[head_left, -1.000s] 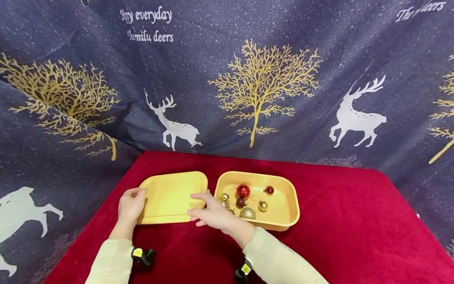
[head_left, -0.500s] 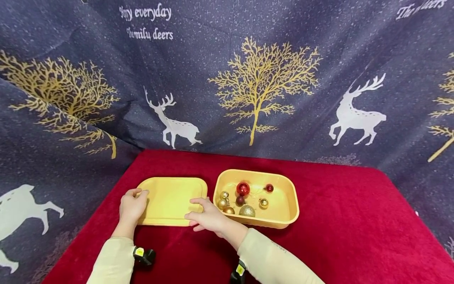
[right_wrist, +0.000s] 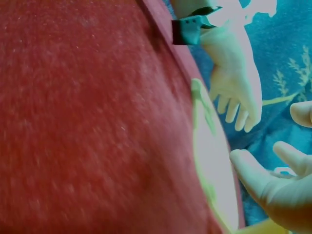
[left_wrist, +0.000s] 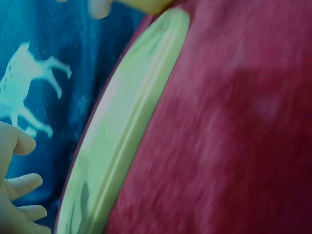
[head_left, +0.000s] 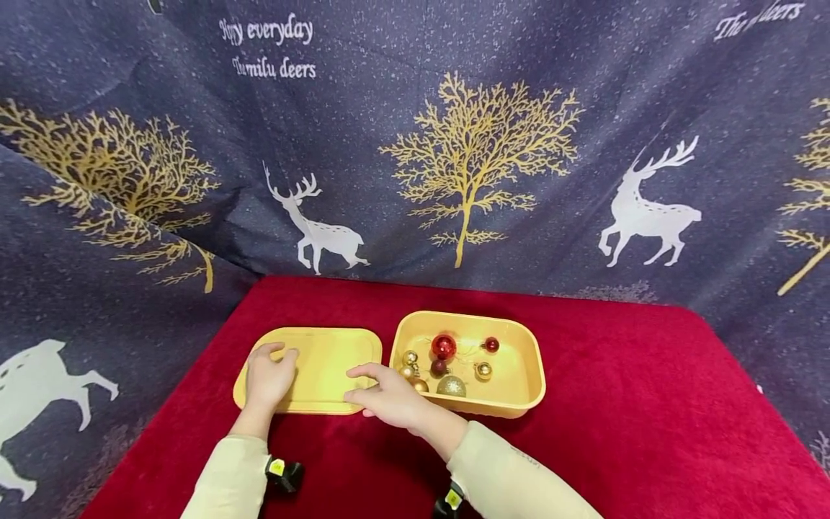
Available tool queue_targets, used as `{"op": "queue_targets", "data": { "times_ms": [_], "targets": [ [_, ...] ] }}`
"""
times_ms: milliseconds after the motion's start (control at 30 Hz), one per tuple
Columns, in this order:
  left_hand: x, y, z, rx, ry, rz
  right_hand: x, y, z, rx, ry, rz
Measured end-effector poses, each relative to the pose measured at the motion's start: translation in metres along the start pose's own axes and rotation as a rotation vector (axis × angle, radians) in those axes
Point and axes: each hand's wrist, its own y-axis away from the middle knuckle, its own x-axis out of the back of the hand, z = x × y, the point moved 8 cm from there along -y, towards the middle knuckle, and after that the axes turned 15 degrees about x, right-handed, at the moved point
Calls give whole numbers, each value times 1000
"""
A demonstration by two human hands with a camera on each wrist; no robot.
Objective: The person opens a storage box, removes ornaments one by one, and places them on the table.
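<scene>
A yellow rectangular lid [head_left: 324,358] lies flat on the red cloth. My left hand [head_left: 267,378] hovers over the lid's left part, fingers loosely bent and holding nothing; in the left wrist view its fingers [left_wrist: 27,185] stand apart from the lid [left_wrist: 114,131]. By the lid's right end is my right hand [head_left: 392,396], thumb and fingers spread and nothing between them. The right wrist view shows both hands raised above the lid [right_wrist: 214,156]. Right of the lid stands a yellow box [head_left: 519,371] without a cover, holding several red and gold Christmas baubles [head_left: 444,347].
The red cloth [head_left: 622,404] spreads over the table. Behind it hangs a dark blue curtain [head_left: 532,43] printed with deer and golden trees. Each wrist carries a black strapped-on camera [head_left: 285,476].
The lid, tilted up between both hands, has come down flat on the cloth. My left hand has let go of its left edge and moved right over it; the right hand stays near the right end.
</scene>
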Motion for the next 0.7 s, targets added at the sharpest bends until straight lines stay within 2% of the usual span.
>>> {"op": "queue_targets", "data": {
  "times_ms": [233,367,567,700],
  "targets": [
    [-32,21,25,-70,84,-127,29,8,-21,172,52,57],
    [-51,33,39,-114,144,-187,52,16,-26,262,124,114],
    [-77,49,59,-188,267,-288,96,33,-26,359,301,254],
    [-95,57,68,-213,302,-358,121,46,-22,371,444,327]
  ]
}}
